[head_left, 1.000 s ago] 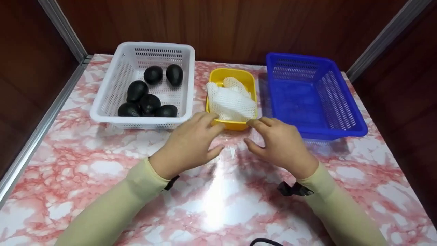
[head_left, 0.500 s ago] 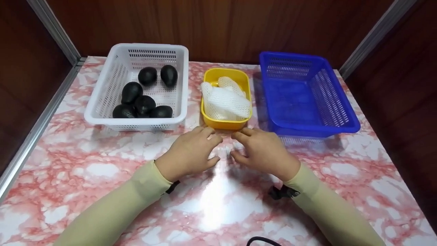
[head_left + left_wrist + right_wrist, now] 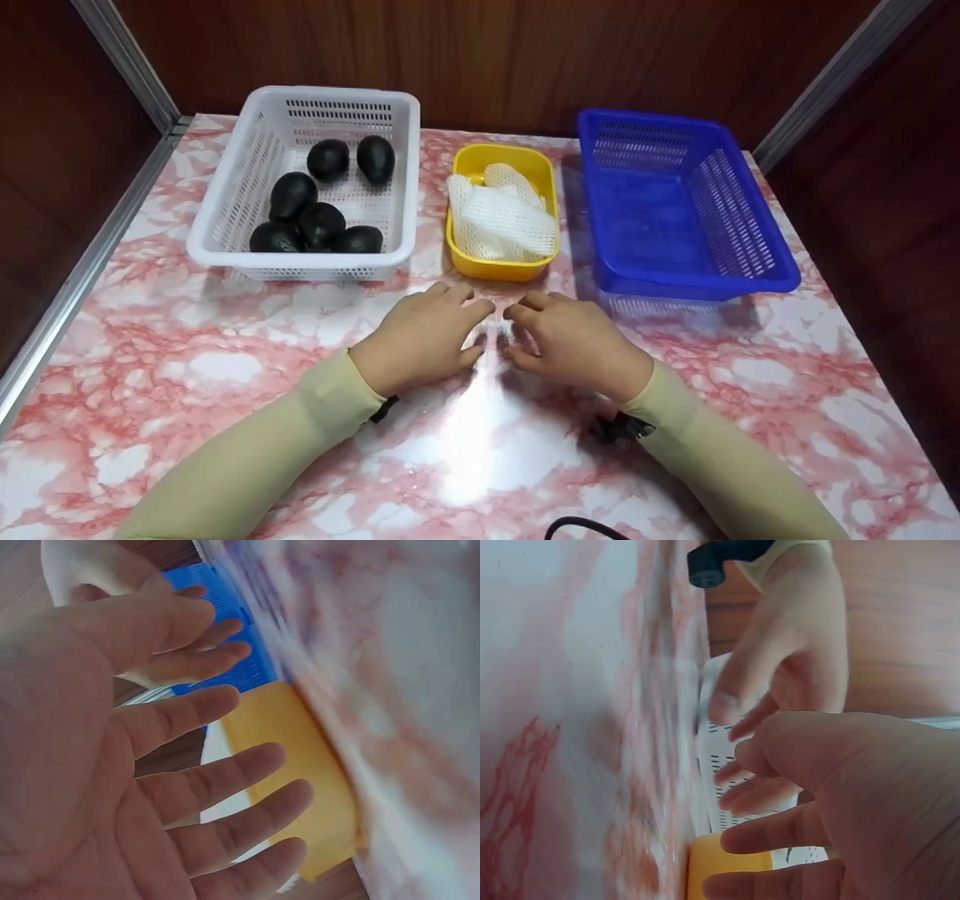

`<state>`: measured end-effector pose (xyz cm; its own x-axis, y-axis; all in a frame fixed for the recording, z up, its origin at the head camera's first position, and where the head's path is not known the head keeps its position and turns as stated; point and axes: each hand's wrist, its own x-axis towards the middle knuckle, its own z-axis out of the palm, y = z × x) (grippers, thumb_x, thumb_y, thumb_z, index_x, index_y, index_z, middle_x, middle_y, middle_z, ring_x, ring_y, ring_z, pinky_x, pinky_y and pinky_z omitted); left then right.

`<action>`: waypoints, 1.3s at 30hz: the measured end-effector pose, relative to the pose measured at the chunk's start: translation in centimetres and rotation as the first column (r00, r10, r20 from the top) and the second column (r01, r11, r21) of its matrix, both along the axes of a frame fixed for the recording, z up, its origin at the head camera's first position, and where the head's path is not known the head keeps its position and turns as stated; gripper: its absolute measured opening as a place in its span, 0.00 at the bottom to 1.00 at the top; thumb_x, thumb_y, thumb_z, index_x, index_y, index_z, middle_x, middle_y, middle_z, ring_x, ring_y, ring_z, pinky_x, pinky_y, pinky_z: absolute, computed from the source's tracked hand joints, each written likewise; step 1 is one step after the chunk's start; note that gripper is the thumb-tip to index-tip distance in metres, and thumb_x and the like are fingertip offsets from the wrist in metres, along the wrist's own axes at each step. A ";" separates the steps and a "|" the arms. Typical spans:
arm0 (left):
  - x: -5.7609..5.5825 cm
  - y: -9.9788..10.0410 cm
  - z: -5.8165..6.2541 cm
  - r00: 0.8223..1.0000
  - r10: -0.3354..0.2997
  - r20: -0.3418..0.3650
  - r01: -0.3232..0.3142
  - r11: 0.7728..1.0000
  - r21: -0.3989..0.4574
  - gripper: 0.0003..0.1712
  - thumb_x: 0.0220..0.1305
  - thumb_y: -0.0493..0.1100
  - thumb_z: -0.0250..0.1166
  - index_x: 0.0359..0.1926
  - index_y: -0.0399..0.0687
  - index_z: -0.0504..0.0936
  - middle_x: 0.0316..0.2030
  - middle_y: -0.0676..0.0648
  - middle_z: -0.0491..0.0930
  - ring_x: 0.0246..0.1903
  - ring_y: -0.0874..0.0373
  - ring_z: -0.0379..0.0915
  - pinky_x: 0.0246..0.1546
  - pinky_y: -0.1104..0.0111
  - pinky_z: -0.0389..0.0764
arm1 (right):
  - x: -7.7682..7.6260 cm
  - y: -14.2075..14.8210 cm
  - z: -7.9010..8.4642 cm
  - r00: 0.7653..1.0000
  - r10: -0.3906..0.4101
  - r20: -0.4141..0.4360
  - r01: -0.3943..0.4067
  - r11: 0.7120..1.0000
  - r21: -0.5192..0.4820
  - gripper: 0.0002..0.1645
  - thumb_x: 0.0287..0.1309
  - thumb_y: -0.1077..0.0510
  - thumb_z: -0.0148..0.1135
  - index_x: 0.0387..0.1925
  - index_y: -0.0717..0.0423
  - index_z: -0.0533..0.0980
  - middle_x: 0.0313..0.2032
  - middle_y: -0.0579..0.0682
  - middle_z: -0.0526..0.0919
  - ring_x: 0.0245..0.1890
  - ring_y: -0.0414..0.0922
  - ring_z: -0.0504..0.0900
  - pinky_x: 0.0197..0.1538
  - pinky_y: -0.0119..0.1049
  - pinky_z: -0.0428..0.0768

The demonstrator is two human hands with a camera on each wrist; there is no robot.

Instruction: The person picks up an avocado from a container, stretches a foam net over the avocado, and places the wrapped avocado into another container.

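Observation:
My left hand (image 3: 424,337) hovers over the table in front of the yellow bin, its fingers relaxed and spread, with nothing in them. Facing it a short distance away is my right hand (image 3: 574,341), also relaxed and holding nothing. The yellow bin (image 3: 499,270) stands just beyond both hands, with white foam net sleeves (image 3: 506,217) heaped inside and over its rim. In the left wrist view, the left fingers (image 3: 232,832) overlap the yellow bin's wall. Several dark avocados (image 3: 321,225) lie in a white perforated basket (image 3: 300,260) on the left.
A blue perforated basket (image 3: 697,281) stands at the back right with its floor bare. The table (image 3: 225,367) has a red and white marbled top. Wood panels (image 3: 480,60) enclose the back and sides. A black cable (image 3: 585,523) curves in at the front edge.
Both hands have drawn back from the yellow bin's front rim toward the person and come closer together. The bin, baskets and avocados keep their places; the head view has shifted slightly.

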<state>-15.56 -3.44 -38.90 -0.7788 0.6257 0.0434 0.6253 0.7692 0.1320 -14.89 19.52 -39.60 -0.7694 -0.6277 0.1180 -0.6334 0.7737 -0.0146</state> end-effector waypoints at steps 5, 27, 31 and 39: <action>0.2 -0.1 3.7 0.999 0.009 0.038 -0.009 1.000 -0.009 0.31 0.66 0.63 0.65 0.65 0.58 0.77 0.61 0.46 0.77 0.57 0.47 0.77 0.47 0.48 0.84 | 0.4 0.0 -0.2 0.999 0.018 0.044 -0.018 1.000 -0.001 0.27 0.62 0.36 0.65 0.54 0.47 0.82 0.48 0.48 0.83 0.36 0.47 0.84 0.31 0.47 0.84; -19.5 -11.1 16.5 0.924 0.374 0.076 -0.359 0.919 -0.160 0.34 0.65 0.55 0.60 0.68 0.43 0.74 0.60 0.32 0.78 0.55 0.35 0.74 0.55 0.38 0.75 | 0.9 -0.6 -0.8 0.990 0.029 0.140 -0.040 0.996 0.079 0.20 0.63 0.40 0.62 0.48 0.46 0.81 0.49 0.52 0.82 0.41 0.55 0.80 0.30 0.49 0.82; -21.3 -13.0 15.8 0.894 0.433 0.112 -0.421 0.900 -0.115 0.34 0.67 0.53 0.59 0.69 0.41 0.72 0.60 0.32 0.78 0.54 0.38 0.73 0.57 0.40 0.75 | 1.2 -0.9 -0.8 0.989 0.019 0.143 -0.032 0.996 0.086 0.20 0.63 0.40 0.62 0.48 0.46 0.81 0.51 0.52 0.82 0.43 0.55 0.80 0.31 0.49 0.83; -22.3 -12.4 12.3 0.832 0.472 0.291 -0.459 0.881 -0.117 0.35 0.70 0.51 0.60 0.74 0.42 0.68 0.67 0.33 0.73 0.60 0.39 0.68 0.66 0.44 0.70 | 2.1 -1.2 -0.9 0.988 -0.015 0.152 0.003 0.997 0.080 0.18 0.62 0.40 0.63 0.46 0.45 0.81 0.50 0.51 0.81 0.43 0.54 0.80 0.30 0.48 0.81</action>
<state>-37.87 -15.80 -26.55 -0.9487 0.1821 -0.2585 0.1266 0.9679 0.2173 -12.80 18.36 -40.51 -0.7804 -0.6232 -0.0507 -0.6214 0.7820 -0.0485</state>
